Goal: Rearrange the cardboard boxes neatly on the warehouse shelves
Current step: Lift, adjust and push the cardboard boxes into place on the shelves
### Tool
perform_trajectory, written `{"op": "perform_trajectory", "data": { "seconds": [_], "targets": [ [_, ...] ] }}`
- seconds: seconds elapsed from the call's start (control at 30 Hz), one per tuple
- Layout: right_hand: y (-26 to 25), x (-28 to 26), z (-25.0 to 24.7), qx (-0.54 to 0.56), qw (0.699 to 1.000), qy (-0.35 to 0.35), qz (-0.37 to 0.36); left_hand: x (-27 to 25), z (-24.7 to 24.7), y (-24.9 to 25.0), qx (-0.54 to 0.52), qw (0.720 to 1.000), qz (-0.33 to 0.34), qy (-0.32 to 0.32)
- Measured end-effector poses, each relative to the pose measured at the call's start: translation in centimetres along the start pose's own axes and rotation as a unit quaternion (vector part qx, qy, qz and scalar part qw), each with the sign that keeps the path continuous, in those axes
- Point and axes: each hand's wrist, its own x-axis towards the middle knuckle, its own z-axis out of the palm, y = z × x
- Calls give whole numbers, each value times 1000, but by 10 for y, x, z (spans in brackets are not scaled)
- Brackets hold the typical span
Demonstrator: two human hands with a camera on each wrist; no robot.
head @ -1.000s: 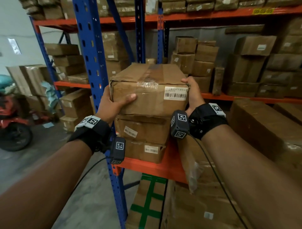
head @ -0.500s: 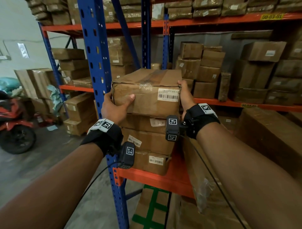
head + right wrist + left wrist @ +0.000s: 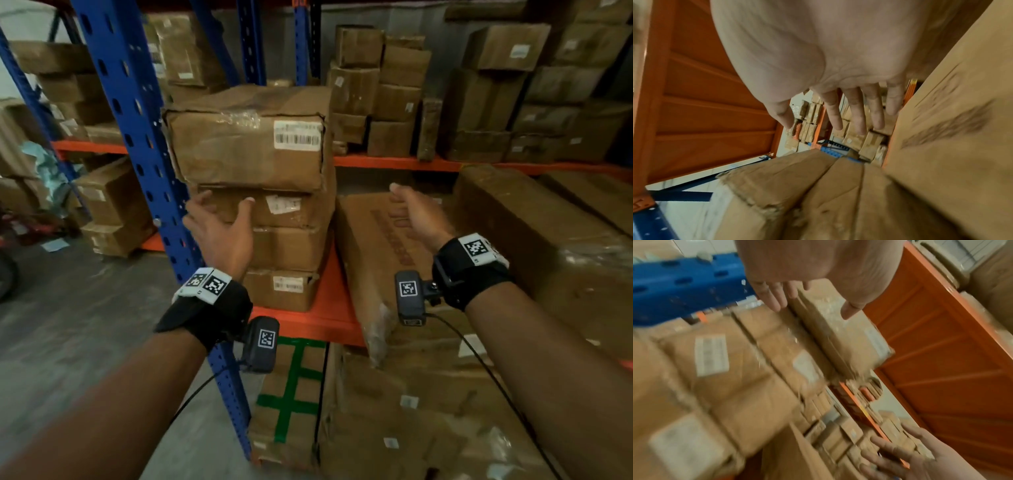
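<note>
A worn cardboard box with a barcode label (image 3: 246, 144) lies on top of a stack of three similar boxes (image 3: 284, 246) on the orange shelf (image 3: 329, 318). My left hand (image 3: 219, 226) hovers open in front of the stack's lower left, fingers spread, holding nothing. My right hand (image 3: 411, 212) is open too, held apart to the right of the stack over a large flat carton (image 3: 373, 253). In the left wrist view the left hand's fingers (image 3: 774, 296) stretch straight toward the stacked boxes (image 3: 840, 331). In the right wrist view the right hand's fingers (image 3: 857, 110) are spread with nothing in them.
A blue rack upright (image 3: 137, 144) stands just left of the stack. Long cartons (image 3: 534, 233) fill the shelf to the right, and more boxes (image 3: 387, 92) crowd the shelf behind. Cartons with green tape (image 3: 291, 394) sit under the shelf. Bare concrete floor (image 3: 68, 342) lies to the left.
Both hands have let go of the top box, which now rests on the stack. The hands have drawn back and down, open, and the view has moved closer.
</note>
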Motion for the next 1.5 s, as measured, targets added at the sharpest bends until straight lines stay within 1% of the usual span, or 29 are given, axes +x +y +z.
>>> {"op": "perform_trajectory", "data": {
  "seconds": [0.07,0.17,0.3,0.37,0.43,0.5,0.57,0.63,0.7,0.8,0.93,0.97,1.07,1.2,1.3,1.4,1.5],
  "targets": [
    [30,-8,-23,-36,999,33,1,-29,15,-11,-9,999,4,-50],
    [69,-28,-64,-104,991,82,-7,-74,40,-25,-31,986,12,-162],
    [117,-54,-109,-147,979,143,12,-133,68,-50,18,948,19,-316],
    [142,-61,-124,-146,975,167,26,-158,77,-63,46,927,15,-373],
    [159,-66,-133,-126,976,168,52,-178,84,-74,45,910,5,-412],
    [169,-68,-136,-69,981,159,92,-190,91,-85,37,909,4,-416],
    [176,-70,-133,19,980,147,131,-196,95,-94,35,916,1,-401],
    [191,-68,-132,63,979,133,140,-198,98,-103,32,920,-11,-391],
    [218,-60,-137,71,983,110,130,-201,99,-105,35,922,-22,-385],
    [206,-74,-126,73,988,77,113,-198,99,-112,13,931,-49,-362],
    [199,-84,-110,72,992,30,99,-179,87,-130,-5,942,-98,-321],
    [199,-84,-107,73,992,24,97,-174,83,-131,-8,942,-105,-320],
    [203,-85,-103,86,991,7,98,-164,76,-133,-13,932,-114,-344],
    [216,-86,-96,117,982,-39,142,-170,77,-129,-58,919,-155,-358],
    [216,-87,-87,133,981,-44,138,-175,81,-128,-81,917,-170,-351],
    [214,-85,-83,109,986,-21,125,-173,84,-127,-94,921,-172,-336],
    [201,-82,-82,103,988,-20,113,-168,90,-114,-101,937,-146,-301]
  ]
}}
